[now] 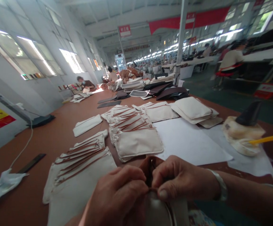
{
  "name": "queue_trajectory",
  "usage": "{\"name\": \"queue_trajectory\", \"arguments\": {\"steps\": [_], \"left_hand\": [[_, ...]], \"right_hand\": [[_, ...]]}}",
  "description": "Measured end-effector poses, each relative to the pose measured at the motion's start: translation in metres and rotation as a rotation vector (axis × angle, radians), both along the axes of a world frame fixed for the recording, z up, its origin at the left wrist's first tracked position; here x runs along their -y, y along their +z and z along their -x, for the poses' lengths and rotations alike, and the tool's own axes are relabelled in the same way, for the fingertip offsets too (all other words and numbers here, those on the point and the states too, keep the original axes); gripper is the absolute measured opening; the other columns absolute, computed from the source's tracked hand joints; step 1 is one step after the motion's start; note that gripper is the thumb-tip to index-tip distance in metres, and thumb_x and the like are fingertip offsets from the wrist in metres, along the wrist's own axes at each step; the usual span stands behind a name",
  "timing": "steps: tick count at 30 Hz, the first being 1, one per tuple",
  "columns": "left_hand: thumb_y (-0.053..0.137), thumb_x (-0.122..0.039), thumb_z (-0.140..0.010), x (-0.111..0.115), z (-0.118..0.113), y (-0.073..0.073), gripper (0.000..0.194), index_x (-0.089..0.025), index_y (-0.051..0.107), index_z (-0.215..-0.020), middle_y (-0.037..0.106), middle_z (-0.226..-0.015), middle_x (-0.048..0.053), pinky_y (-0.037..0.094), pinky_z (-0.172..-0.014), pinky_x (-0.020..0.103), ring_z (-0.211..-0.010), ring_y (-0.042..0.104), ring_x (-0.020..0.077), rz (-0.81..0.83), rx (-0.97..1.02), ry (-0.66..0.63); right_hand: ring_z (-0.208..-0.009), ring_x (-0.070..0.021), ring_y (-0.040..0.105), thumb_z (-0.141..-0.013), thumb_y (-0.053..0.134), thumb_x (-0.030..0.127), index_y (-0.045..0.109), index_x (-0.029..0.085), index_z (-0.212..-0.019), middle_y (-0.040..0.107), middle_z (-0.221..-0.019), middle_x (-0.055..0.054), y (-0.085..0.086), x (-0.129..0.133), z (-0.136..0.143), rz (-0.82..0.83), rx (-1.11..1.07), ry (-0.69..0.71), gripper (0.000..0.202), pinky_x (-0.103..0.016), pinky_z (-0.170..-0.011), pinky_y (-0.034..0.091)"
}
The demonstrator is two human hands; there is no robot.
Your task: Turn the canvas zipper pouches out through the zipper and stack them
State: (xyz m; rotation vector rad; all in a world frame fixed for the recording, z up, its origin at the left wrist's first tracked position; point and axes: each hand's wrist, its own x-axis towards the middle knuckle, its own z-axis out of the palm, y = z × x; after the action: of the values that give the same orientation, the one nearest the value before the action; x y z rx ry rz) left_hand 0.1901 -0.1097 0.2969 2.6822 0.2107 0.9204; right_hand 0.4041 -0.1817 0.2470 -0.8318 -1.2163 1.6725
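Note:
Close to me, at the table's near edge, a cream pouch piece with brown edging and a brown inner side is pinched between both hands. My left hand has its fingers curled over the left part of its upper edge. From the right, my right hand grips the same edge between thumb and bent forefinger. A small metallic part, perhaps a zip, shows between them; my fingers cover most of the spot. Left of the hands lies a fanned stack of cream pouches with brown strips. Another cream stack lies just beyond.
White paper covers the table's right part. There, a pale container holds a dark object and a yellow-handled tool. A dark flat bar lies left. Dark panels are piled farther back. Other people sit in the background.

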Motion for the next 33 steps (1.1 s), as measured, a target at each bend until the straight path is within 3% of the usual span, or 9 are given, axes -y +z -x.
{"name": "queue_trajectory", "arguments": {"steps": [7, 11, 16, 19, 22, 25, 28, 30, 33], "left_hand": [[0.050, -0.007, -0.089, 0.003, -0.004, -0.004, 0.022, -0.018, 0.065, -0.077, 0.065, -0.067, 0.001, 0.052, -0.060, 0.023, -0.059, 0.064, 0.0134, -0.375, -0.116, 0.062], [0.044, -0.006, -0.090, 0.007, -0.006, -0.012, 0.026, -0.017, 0.061, -0.075, 0.062, -0.065, 0.001, 0.052, -0.054, 0.025, -0.052, 0.061, 0.0146, -0.490, -0.158, 0.108], [0.050, -0.007, -0.090, 0.009, 0.010, -0.027, 0.018, -0.017, 0.064, -0.087, 0.070, -0.084, 0.005, 0.055, -0.065, 0.023, -0.063, 0.066, 0.0138, -0.549, 0.119, 0.250], [0.057, -0.006, -0.088, 0.003, 0.020, -0.022, 0.016, -0.018, 0.064, -0.096, 0.069, -0.096, 0.006, 0.055, -0.075, 0.020, -0.081, 0.068, 0.0145, -0.368, 0.106, 0.243], [0.058, -0.007, -0.088, -0.005, 0.015, -0.008, 0.018, -0.018, 0.064, -0.100, 0.067, -0.100, 0.006, 0.052, -0.083, 0.019, -0.095, 0.065, 0.0153, -0.054, 0.006, 0.099], [0.050, -0.019, -0.094, -0.008, 0.000, -0.001, 0.018, -0.016, 0.066, -0.088, 0.064, -0.085, 0.004, 0.050, -0.071, 0.019, -0.080, 0.061, 0.0146, 0.392, -0.215, 0.003], [0.047, -0.025, -0.092, -0.008, -0.010, -0.003, 0.028, -0.015, 0.064, -0.073, 0.053, -0.065, -0.001, 0.038, -0.053, 0.018, -0.060, 0.048, 0.0110, 0.802, -0.498, 0.071], [0.050, -0.023, -0.086, -0.006, -0.014, -0.008, 0.022, -0.014, 0.065, -0.072, 0.051, -0.063, -0.003, 0.033, -0.051, 0.019, -0.058, 0.043, 0.0103, 0.912, -0.563, 0.164], [0.051, -0.017, -0.076, -0.002, -0.015, -0.013, 0.016, -0.014, 0.067, -0.072, 0.053, -0.063, -0.003, 0.033, -0.052, 0.019, -0.059, 0.044, 0.0105, 0.881, -0.512, 0.220]], "right_hand": [[-0.065, -0.0084, 0.054, -0.073, 0.085, 0.029, 0.075, 0.004, -0.086, 0.066, -0.076, -0.005, 0.005, -0.004, 0.003, 0.039, 0.040, -0.005, 0.030, -0.018, -0.059, 0.040], [-0.065, -0.0080, 0.053, -0.073, 0.084, 0.027, 0.074, 0.003, -0.084, 0.066, -0.075, -0.005, 0.003, -0.006, 0.003, 0.004, 0.048, 0.006, 0.028, -0.018, -0.061, 0.041], [-0.062, -0.0085, 0.053, -0.074, 0.082, 0.031, 0.074, 0.004, -0.085, 0.066, -0.073, -0.005, -0.007, -0.005, -0.006, -0.015, 0.204, -0.014, 0.031, -0.017, -0.055, 0.040], [-0.059, -0.0083, 0.053, -0.073, 0.082, 0.032, 0.073, 0.004, -0.081, 0.065, -0.070, -0.004, -0.010, -0.004, -0.012, -0.003, 0.229, -0.040, 0.030, -0.016, -0.052, 0.039], [-0.061, -0.0089, 0.054, -0.073, 0.083, 0.034, 0.073, 0.004, -0.082, 0.065, -0.071, -0.004, -0.007, -0.004, -0.013, -0.007, 0.195, -0.022, 0.033, -0.017, -0.055, 0.042], [-0.063, -0.0085, 0.053, -0.074, 0.082, 0.033, 0.072, 0.004, -0.083, 0.064, -0.072, -0.003, -0.002, -0.004, -0.010, -0.037, 0.197, 0.008, 0.032, -0.016, -0.056, 0.041], [-0.064, -0.0082, 0.053, -0.074, 0.082, 0.031, 0.071, 0.005, -0.083, 0.063, -0.072, -0.003, 0.003, -0.003, -0.007, -0.050, 0.223, 0.025, 0.030, -0.016, -0.056, 0.041], [-0.062, -0.0078, 0.051, -0.073, 0.082, 0.031, 0.071, 0.005, -0.082, 0.063, -0.071, -0.002, 0.003, -0.004, -0.007, -0.062, 0.251, 0.031, 0.030, -0.015, -0.054, 0.040], [-0.062, -0.0074, 0.050, -0.072, 0.083, 0.031, 0.071, 0.005, -0.082, 0.062, -0.071, -0.001, 0.002, -0.004, -0.007, -0.089, 0.249, 0.042, 0.030, -0.015, -0.054, 0.040]]}}
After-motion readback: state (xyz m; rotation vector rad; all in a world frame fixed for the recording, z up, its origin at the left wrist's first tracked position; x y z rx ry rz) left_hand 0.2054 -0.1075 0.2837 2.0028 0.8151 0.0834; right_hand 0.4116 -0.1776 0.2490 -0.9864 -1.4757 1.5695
